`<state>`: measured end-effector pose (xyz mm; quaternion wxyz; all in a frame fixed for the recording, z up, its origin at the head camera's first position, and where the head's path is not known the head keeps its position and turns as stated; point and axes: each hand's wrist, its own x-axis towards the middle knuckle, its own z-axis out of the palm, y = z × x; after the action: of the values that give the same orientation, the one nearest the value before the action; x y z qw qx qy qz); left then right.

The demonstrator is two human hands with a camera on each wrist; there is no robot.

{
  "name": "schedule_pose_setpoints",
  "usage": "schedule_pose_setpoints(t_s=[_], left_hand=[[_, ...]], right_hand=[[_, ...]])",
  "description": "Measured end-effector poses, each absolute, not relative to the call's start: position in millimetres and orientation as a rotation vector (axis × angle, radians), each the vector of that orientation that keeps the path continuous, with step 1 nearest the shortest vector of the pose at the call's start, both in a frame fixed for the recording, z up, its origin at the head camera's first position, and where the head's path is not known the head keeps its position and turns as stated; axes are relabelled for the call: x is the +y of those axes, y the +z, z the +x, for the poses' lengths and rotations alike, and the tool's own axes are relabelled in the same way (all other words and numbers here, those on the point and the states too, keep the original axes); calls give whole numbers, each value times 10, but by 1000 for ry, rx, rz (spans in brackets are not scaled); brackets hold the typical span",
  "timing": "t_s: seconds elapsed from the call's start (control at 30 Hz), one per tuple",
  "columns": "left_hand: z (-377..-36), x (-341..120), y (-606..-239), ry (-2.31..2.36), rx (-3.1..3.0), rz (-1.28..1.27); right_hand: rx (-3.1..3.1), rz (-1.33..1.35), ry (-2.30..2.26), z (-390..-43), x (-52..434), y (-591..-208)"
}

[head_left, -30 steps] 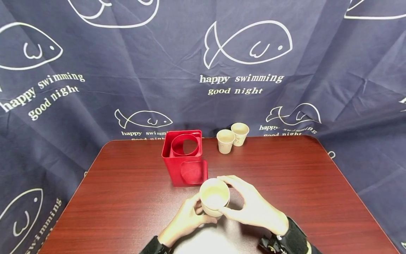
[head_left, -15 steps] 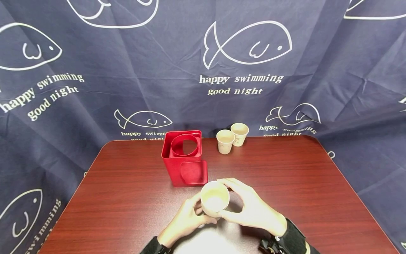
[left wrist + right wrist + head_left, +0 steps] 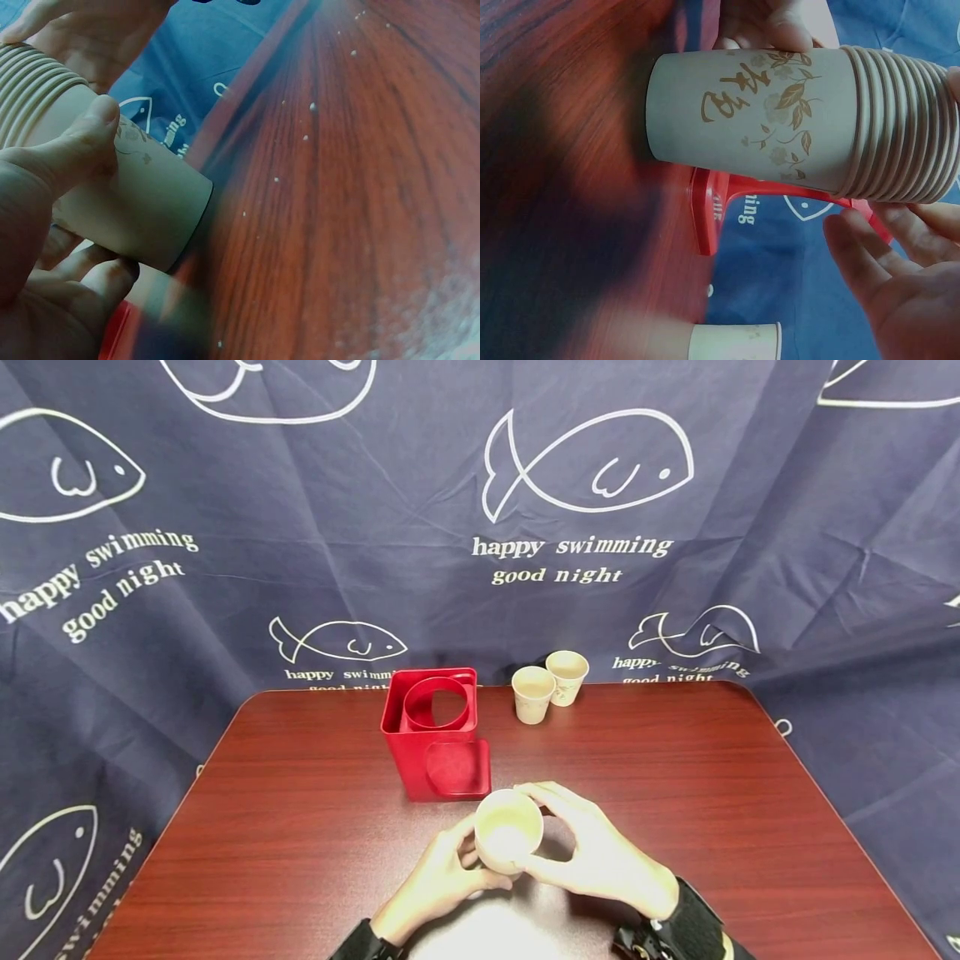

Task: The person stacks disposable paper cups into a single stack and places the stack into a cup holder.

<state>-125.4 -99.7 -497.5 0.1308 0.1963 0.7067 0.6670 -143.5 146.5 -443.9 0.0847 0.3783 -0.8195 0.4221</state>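
Both hands hold a nested stack of paper cups (image 3: 508, 832) upright near the front of the table. My left hand (image 3: 442, 878) grips the body of the lowest cup, its thumb across the wall in the left wrist view (image 3: 142, 202). On the other side my right hand (image 3: 600, 852) pinches the stack by its rims, thumb and fingers on opposite edges. Several close-packed rims (image 3: 900, 124) show in the right wrist view, along with brown leaf prints and characters on the outer cup.
A red square container (image 3: 431, 768) with a round opening stands just behind the stack, to the left. Two paper cups, a nearer one (image 3: 533, 697) and a farther one (image 3: 567, 681), stand at the table's back edge. A dark blue fish-print cloth (image 3: 420, 527) hangs behind.
A second rim edge showed below the top cup a second ago; the top cup has since come down into the stack. My right hand lowered slightly with it; my left hand stayed put.
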Motion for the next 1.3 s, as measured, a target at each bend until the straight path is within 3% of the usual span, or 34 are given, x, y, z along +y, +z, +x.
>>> schedule_pose_setpoints(t_s=[0.5, 0.9, 1.3], left_hand=[[-1244, -994, -4966, 1902, 2143, 559], [-1248, -995, -4965, 1904, 2135, 555], [-1255, -1001, -4972, 1911, 2114, 561]], right_hand=[[-2485, 1067, 1152, -1635, 1690, -4253], [-2516, 657, 1042, -2128, 1894, -4136], [-2601, 449, 1095, -2582, 2013, -4212]])
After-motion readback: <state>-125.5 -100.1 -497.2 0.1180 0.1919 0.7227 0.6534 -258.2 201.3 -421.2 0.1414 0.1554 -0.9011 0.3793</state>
